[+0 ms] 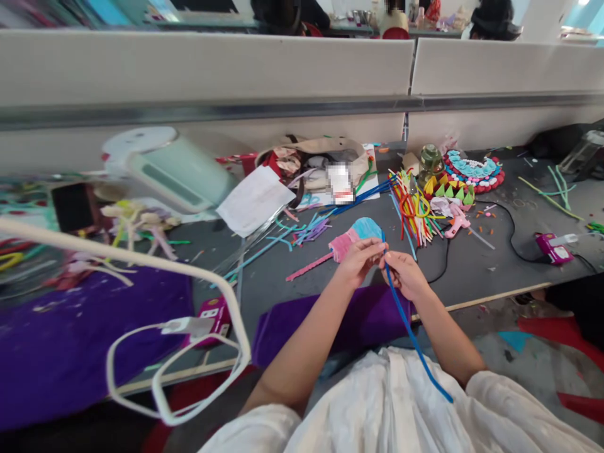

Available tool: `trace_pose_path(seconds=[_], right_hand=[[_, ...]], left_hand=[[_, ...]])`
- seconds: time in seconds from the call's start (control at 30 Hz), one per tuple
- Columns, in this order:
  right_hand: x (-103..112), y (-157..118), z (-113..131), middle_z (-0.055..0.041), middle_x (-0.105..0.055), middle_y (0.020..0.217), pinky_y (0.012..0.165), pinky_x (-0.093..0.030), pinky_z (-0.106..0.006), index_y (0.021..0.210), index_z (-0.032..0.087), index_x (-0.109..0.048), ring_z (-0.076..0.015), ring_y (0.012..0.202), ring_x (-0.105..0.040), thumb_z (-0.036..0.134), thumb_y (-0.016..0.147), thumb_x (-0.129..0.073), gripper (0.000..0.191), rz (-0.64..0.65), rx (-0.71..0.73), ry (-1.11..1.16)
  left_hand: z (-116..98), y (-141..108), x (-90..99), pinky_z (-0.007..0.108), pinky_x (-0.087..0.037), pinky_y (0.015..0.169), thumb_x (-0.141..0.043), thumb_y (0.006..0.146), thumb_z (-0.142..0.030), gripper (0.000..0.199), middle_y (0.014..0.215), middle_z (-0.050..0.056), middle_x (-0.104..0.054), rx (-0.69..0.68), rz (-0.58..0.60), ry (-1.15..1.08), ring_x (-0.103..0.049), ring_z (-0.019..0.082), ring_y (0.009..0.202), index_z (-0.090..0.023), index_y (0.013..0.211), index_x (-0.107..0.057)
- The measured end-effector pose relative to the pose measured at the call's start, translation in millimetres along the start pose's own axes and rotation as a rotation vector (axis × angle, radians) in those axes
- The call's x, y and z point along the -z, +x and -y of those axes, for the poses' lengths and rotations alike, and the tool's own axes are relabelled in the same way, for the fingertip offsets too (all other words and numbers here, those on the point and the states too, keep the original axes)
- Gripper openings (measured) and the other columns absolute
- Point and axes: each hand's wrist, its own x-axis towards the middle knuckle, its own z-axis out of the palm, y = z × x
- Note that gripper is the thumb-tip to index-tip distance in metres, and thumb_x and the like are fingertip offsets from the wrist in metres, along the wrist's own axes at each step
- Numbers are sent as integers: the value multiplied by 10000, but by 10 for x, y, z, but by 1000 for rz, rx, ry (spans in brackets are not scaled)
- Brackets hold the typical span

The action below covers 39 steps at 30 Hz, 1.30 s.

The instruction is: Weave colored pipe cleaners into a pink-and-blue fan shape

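Observation:
Close together over the table's front part, my left hand (pixel 359 261) and my right hand (pixel 403 272) both pinch the upper part of a blue pipe cleaner (pixel 411 333). Its long free end hangs down across my white shirt. Just behind my left hand lies a fuzzy pink and light blue piece (pixel 352 239), partly covered by my fingers, with a pink twisted stem (pixel 309 267) pointing left. Both hands have their fingers closed. A folded purple cloth (pixel 325 324) lies under my forearms at the table edge.
Bundled colourful pipe cleaners (pixel 415 211) and a pink glue gun (pixel 457 221) lie right of centre. A white cable (pixel 226 283) loops at the left front, near a purple cloth (pixel 94 333). A bag (pixel 325 151), paper (pixel 255 200) and a pale green appliance (pixel 174 170) stand behind.

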Motion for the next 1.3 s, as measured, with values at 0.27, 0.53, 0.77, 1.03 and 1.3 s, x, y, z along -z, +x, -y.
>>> trace_pose_path(seconds=[0.27,0.53,0.77,1.03,1.3], right_hand=[[102,21,-116,-16,-648,873,548,-424,-209,1142,227,-633,-93,621,-540,386,793,-672,385,-265,435,-624],[-35,111,-133,-68,-702,933,837,-517,-340,1012,266,-718,-188,901,-638,299,898,-555,202,-307,772,-932],[-117,262,122,-28,-668,784,563,-478,-256,906,221,-705,-123,612,-590,376,859,-574,208,-622,796,-592],[-212,693,190,15,-612,688,425,-353,-189,865,196,-638,-58,469,-483,363,793,-559,198,-633,730,-216],[-174,935,-275,16,-628,715,439,-366,-168,891,190,-628,-56,514,-513,374,785,-568,221,-595,527,-266]], left_hand=[[76,2,160,166,-395,448,-821,617,-240,246,651,-15,-634,34,-132,-231,-540,54,507,-134,772,-662],[203,-41,274,194,-461,519,-804,661,-369,306,690,-1,-629,-34,-26,-109,-569,87,573,-147,773,-625],[107,-135,836,321,-482,767,-622,838,-313,140,867,65,-669,-413,-218,939,-597,199,841,-188,847,-685],[134,-241,1806,413,-446,803,-566,845,-197,147,1009,155,-612,-248,-528,1690,-492,339,1077,-187,898,-703],[151,-185,1839,384,-412,803,-493,863,-149,181,943,134,-640,-306,-462,1625,-529,292,998,-184,861,-671]])
